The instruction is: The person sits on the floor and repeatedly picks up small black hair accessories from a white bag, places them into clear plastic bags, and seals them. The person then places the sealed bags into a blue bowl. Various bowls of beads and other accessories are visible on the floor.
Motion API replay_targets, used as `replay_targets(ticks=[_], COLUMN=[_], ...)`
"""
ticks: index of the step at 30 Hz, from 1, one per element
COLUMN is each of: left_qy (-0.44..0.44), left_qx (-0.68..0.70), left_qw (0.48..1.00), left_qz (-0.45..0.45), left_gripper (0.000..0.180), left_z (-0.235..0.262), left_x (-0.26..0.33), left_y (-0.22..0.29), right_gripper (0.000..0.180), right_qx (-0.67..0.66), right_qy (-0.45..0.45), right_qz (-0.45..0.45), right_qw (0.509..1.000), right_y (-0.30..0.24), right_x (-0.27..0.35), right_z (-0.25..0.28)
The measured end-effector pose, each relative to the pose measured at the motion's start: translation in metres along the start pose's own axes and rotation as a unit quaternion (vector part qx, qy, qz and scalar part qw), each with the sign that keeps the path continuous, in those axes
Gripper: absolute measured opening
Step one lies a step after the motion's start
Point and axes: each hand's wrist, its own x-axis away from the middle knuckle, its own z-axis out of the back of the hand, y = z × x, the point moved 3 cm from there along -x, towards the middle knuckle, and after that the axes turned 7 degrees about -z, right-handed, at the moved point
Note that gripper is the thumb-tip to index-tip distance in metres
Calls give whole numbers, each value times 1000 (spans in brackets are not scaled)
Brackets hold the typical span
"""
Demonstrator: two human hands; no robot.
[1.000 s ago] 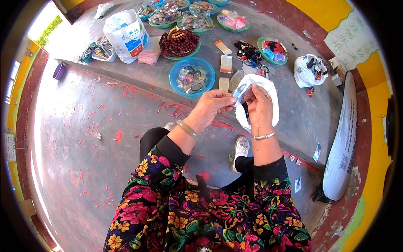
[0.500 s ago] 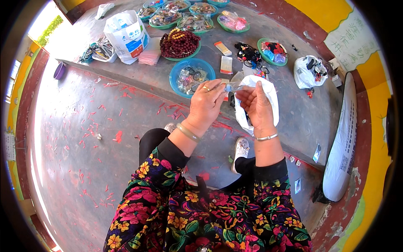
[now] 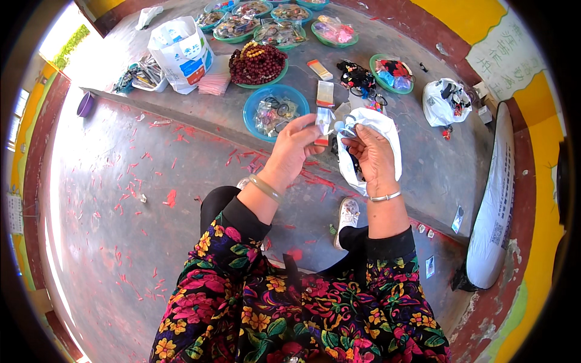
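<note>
My left hand (image 3: 292, 151) pinches a small clear plastic bag (image 3: 325, 121) between thumb and fingers. Facing it, my right hand (image 3: 376, 158) has its fingertips closed on a pale blue trinket with round parts (image 3: 345, 126); its exact kind is too small to tell. The bag and the trinket are close together. Below and behind my right hand stands a white plastic bag (image 3: 390, 134), its mouth showing dark items inside. Just beyond my left hand sits a blue basin (image 3: 249, 115) holding small packets and dark rings.
Beyond the blue basin, dark red beads (image 3: 257, 66) fill a green basin. A white paper bag (image 3: 181, 54) and pink sheets (image 3: 213, 84) lie left of it. Small boxes (image 3: 325, 94) stand ahead; another stuffed white bag (image 3: 440, 106) is at right. A step edge (image 3: 181, 116) crosses the floor.
The pale blue trinket was by my left fingertips, with clear plastic stretched toward my open right hand. Now my right fingers grip the trinket and my left holds the clear bag.
</note>
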Motion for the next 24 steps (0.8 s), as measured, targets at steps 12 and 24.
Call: replay_targets(ticks=[12, 24], left_qy=[-18, -22], left_qx=[-113, -87], left_qw=[992, 992], left_qz=[46, 87], left_gripper=[16, 16], left_z=[-3, -1], left_x=[5, 5], left_y=[0, 4], right_gripper=[22, 21], right_qx=[46, 63], right_qy=[-16, -12], right_qz=[16, 33], right_qw=[999, 997], right_y=[5, -1], right_x=[0, 2], right_z=[-6, -4])
